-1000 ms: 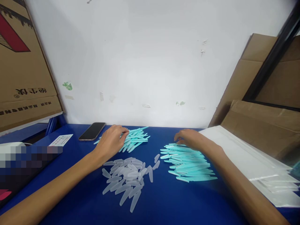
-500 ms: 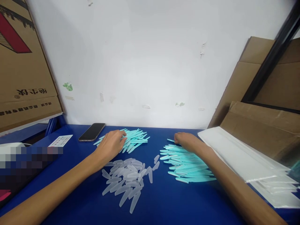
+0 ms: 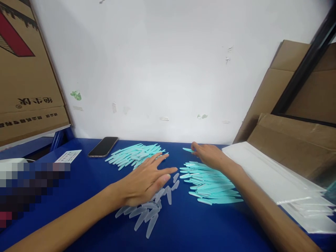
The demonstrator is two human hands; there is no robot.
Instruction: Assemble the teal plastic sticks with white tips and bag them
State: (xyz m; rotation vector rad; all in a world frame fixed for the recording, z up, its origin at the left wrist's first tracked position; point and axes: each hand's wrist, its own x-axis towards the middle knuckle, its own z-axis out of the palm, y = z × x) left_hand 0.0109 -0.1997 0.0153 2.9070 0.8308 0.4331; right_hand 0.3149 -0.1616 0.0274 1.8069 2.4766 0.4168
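Note:
My left hand (image 3: 147, 180) is open with spread fingers. It reaches over a heap of translucent blade caps (image 3: 151, 225) and hides part of them. Beyond its fingertips lies a loose pile of slim turquoise eyebrow razors (image 3: 126, 155). Two loose caps (image 3: 175, 184) rest just right of my left fingers. My right hand (image 3: 206, 154) pinches one turquoise eyebrow razor (image 3: 187, 149) between thumb and fingers, its tip pointing left. Below that hand, a second pile of turquoise razors (image 3: 210, 183) lies in a roughly aligned stack, partly behind my right forearm.
The blue table (image 3: 168, 231) meets a white wall. A phone (image 3: 103, 147) and a printed card (image 3: 68, 156) lie at the left, under a big cardboard box (image 3: 28, 77). White plastic bags (image 3: 267, 175) are stacked at the right, beside folded cardboard (image 3: 294, 140).
My left hand has moved right and nearer from the far turquoise pile, its fingers now spread above the caps. My right hand has risen slightly away from the near pile with a razor.

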